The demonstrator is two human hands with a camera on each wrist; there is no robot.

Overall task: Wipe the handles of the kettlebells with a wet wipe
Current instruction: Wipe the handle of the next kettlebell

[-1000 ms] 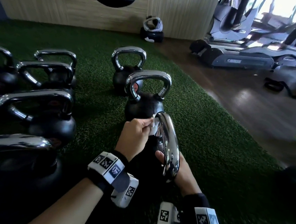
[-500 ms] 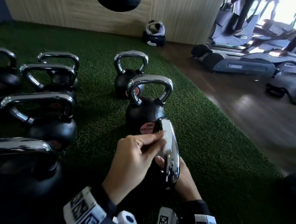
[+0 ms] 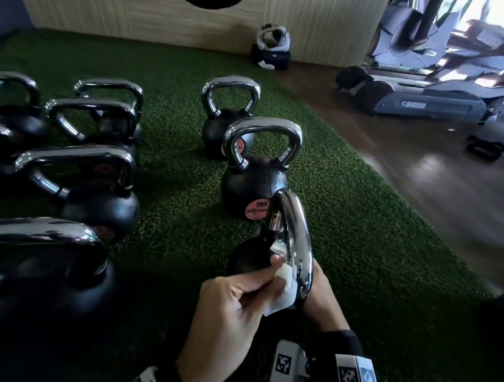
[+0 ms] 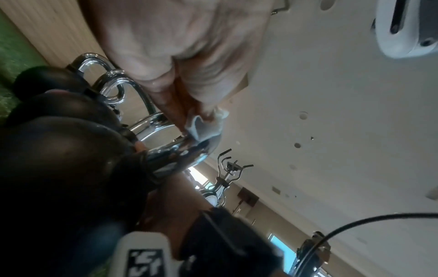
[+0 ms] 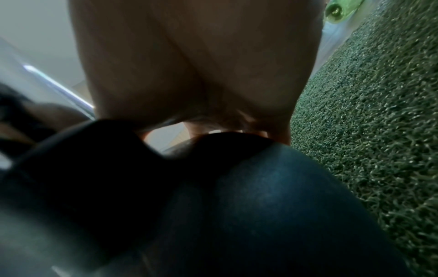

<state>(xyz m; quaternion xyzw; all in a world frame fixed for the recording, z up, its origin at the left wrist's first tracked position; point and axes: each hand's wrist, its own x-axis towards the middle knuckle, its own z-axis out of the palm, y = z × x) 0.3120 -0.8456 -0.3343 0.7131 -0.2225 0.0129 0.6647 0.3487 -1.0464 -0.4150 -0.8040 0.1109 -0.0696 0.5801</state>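
The nearest kettlebell (image 3: 249,258) is black with a chrome handle (image 3: 296,238) seen edge-on. My left hand (image 3: 272,269) pinches a white wet wipe (image 3: 283,293) and presses it on the near left side of that handle. In the left wrist view, the wet wipe (image 4: 203,127) is bunched under the left hand's fingers (image 4: 180,105) on the chrome handle (image 4: 180,150). My right hand (image 3: 325,295) grips the near leg of the handle from the right, mostly hidden behind it. In the right wrist view the right hand's palm (image 5: 201,65) lies over the kettlebell's black body (image 5: 260,206).
Two more kettlebells (image 3: 254,176) (image 3: 225,121) stand in line beyond the one I hold. Several larger ones (image 3: 97,199) crowd the left side. All stand on green turf (image 3: 373,257). Wooden floor (image 3: 422,177) and treadmills (image 3: 427,104) lie to the right.
My left hand has slid the wipe along the handle from its far top end down toward the near end. The right hand has kept its hold.
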